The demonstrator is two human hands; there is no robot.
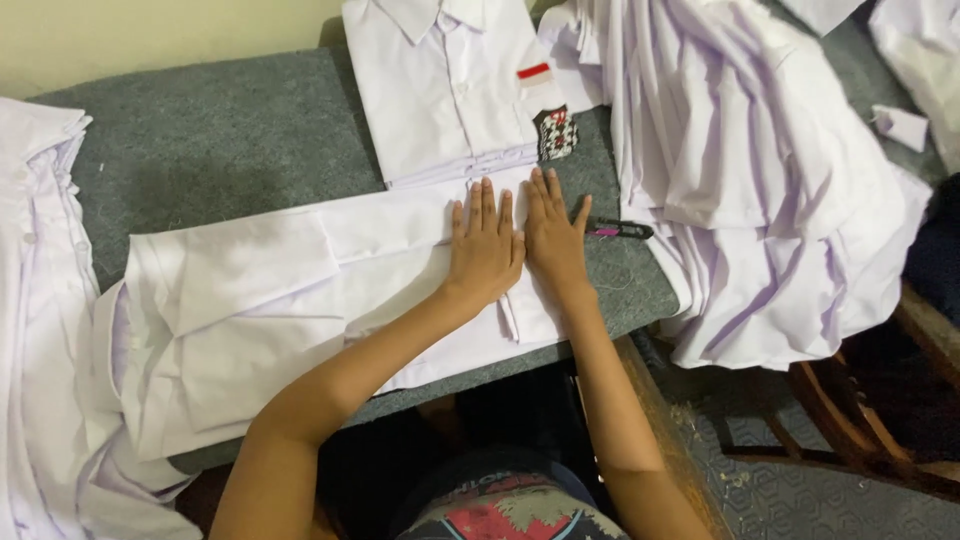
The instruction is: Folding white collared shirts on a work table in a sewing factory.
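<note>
A person's two bare hands press flat, side by side, on a white cotton shirt point(300, 300) that lies partly folded on a grey felt-covered table point(220, 140). The shirt's long axis runs left to right across the table, and most of its cloth stretches away to the left of the hands. The left hand point(484, 250) and the right hand point(553, 240) touch along their inner edges. Both have fingers straight, held close together, pointing away from the person, gripping nothing. The shirt lies directly under the palms and fingers, near its right end. The left hand sits nearer the bulk of the cloth.

Beyond the fingertips, touching the shirt's far edge, sits a neatly folded white collared shirt point(445, 85) with a small red and white patch. Just right of the right hand lies a dark pen with a pink band point(615, 230). Further right is a loose heap of white garments point(760, 170). Another white stack point(40, 300) hangs at the table's left edge.
</note>
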